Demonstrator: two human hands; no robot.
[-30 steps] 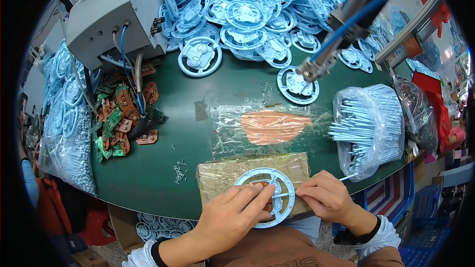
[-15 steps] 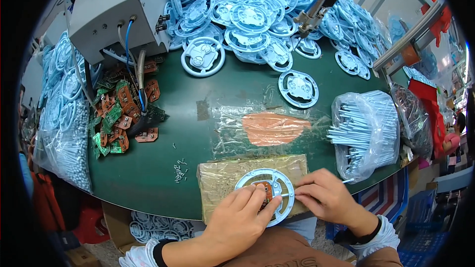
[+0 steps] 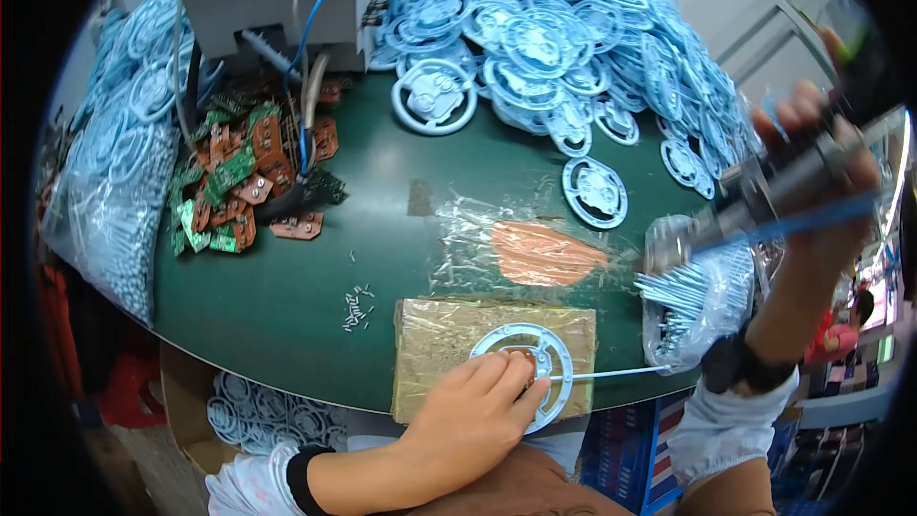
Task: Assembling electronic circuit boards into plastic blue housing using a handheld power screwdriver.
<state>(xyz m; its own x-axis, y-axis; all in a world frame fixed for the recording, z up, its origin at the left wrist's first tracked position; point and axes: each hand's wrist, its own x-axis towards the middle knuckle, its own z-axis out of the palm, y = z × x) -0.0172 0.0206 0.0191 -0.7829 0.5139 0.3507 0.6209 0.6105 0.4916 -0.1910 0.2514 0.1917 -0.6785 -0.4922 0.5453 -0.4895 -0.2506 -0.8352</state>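
– Steering wheel (image 3: 542, 363), the pale blue one: where does it lie?

– On the tape-wrapped block (image 3: 435, 339), at the near edge of the green worktop (image 3: 258, 296). A thin blue rod (image 3: 621, 375) meets its rim at 3 o'clock and runs outward; how deep the end sits, I can't tell.

– And the hands?

– The left hand (image 3: 475, 401) comes over the wheel from 8 o'clock. It is partly open, fingers bent side by side and thumb apart, all resting on the hub area. A bit of orange circuit board (image 3: 528, 354) shows by the fingertips. Whether it grips the wheel or only presses on it, I can't tell.

– The right one?

– Raised, well apart from the wheel, toward 2 o'clock. The right hand (image 3: 851, 172) is blurred, but its fingers curl around a grey and dark tool (image 3: 804, 170) with a blue hose (image 3: 821, 218).

– What else sits around the wheel?

– At 2 o'clock, a clear bag (image 3: 712, 330) of blue rods, near the thin rod's outer end. At 1 o'clock, one loose wheel (image 3: 594, 193); beyond it, toward 12, a big heap of wheels (image 3: 544, 43). At 10 o'clock, small metal pieces (image 3: 356, 308) lie scattered, and farther out that way is a pile of circuit boards (image 3: 239, 172).
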